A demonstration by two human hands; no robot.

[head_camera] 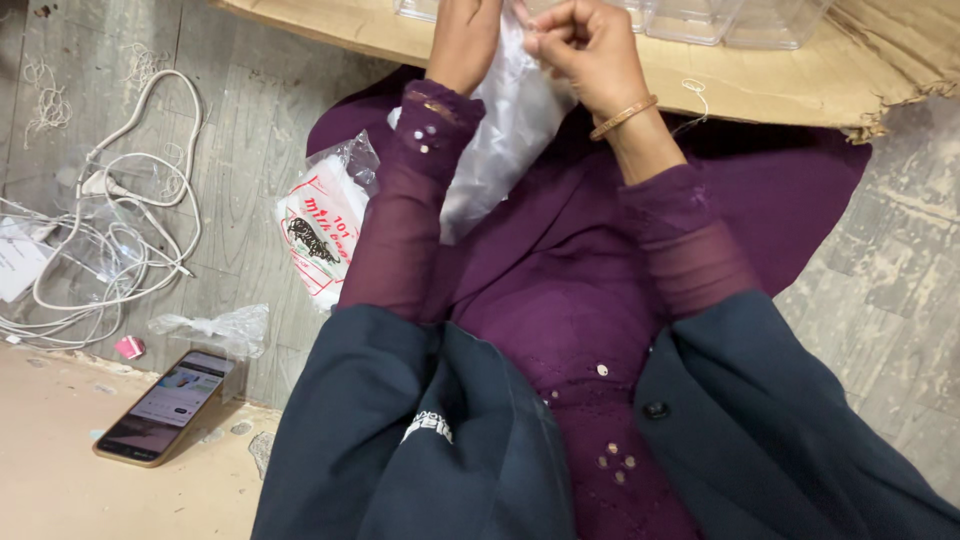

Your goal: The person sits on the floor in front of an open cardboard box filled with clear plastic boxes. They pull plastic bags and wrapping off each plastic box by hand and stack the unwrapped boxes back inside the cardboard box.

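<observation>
A clear plastic bag (505, 140) hangs down over my purple lap, and both hands hold its upper part. My left hand (462, 40) grips the bag's left side; its fingers are partly cut off by the frame's top edge. My right hand (585, 45), with a gold bangle at the wrist, is closed in a fist, pinching the bag's top edge. Both hands are raised in front of a sheet of brown cardboard (700, 70).
Clear plastic containers (720, 18) stand on the cardboard at the top. A printed plastic bag (325, 225) lies on the grey floor at my left. White cables (110, 230), a crumpled clear bag (215, 328) and a phone (165, 405) lie farther left.
</observation>
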